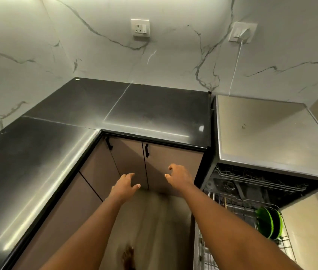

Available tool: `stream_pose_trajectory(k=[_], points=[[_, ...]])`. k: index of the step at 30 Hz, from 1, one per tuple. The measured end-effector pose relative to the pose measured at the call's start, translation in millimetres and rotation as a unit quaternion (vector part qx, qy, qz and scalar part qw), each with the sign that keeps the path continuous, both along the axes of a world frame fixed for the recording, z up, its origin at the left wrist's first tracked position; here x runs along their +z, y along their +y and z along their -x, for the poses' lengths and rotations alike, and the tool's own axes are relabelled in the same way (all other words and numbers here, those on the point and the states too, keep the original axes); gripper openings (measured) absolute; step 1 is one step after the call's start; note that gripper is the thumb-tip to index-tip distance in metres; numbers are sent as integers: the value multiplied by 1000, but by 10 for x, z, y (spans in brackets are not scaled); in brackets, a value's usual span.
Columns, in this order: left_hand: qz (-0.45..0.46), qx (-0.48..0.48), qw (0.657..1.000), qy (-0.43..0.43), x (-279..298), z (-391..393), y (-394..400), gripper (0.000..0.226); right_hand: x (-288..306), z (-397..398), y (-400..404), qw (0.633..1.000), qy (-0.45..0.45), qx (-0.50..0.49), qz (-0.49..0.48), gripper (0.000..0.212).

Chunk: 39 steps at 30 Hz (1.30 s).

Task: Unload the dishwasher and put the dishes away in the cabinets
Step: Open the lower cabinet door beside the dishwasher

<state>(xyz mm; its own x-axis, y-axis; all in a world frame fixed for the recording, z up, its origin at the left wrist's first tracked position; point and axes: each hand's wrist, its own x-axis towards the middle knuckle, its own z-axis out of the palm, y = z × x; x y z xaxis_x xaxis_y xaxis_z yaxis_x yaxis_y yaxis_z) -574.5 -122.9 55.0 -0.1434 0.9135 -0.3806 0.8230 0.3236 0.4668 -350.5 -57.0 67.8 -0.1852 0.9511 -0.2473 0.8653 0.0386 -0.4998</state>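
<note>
Both arms reach toward closed lower cabinet doors (154,168), left hand (124,185) and right hand (177,175) loosely spread and empty, green plates (268,223) racked in the open dishwasher (251,184) at right

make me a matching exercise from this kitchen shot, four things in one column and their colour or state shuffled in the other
Things:
1. countertop
2. plates in the dishwasher rack
3. cabinet doors under the counter
4. left hand

Colour or state:
A. bright green
B. closed, with black handles
C. open, holding nothing
D. black and glossy

Pairs: 1-D, 2-A, 3-B, 4-C
</note>
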Motion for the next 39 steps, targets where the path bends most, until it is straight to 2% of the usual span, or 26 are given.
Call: stream_pose_trajectory(k=[6,12,22,26,33,37,39], points=[[9,-22,999,-38,-193,582,690,65,-193,643,512,989,79,-107,62,39],[30,-52,995,-74,-538,930,1346,61,-651,1203,968,968,125,-185,114,39],[58,-69,991,-97,-1006,1011,1985,63,-1164,1616,1679,950,139,-227,165,63],[71,-63,993,-74,-1149,1038,2090,62,-1237,1694,1916,937,183,-248,167,66],[83,-64,990,-90,-1365,1050,2014,68,-1449,1816,2000,900,267,-296,175,66],[57,-52,991,-113,-1353,991,1938,72,-1502,1793,1804,909,259,-278,171,66],[33,-42,990,-130,-1306,930,1909,74,-1528,1762,1660,917,254,-261,163,59]])
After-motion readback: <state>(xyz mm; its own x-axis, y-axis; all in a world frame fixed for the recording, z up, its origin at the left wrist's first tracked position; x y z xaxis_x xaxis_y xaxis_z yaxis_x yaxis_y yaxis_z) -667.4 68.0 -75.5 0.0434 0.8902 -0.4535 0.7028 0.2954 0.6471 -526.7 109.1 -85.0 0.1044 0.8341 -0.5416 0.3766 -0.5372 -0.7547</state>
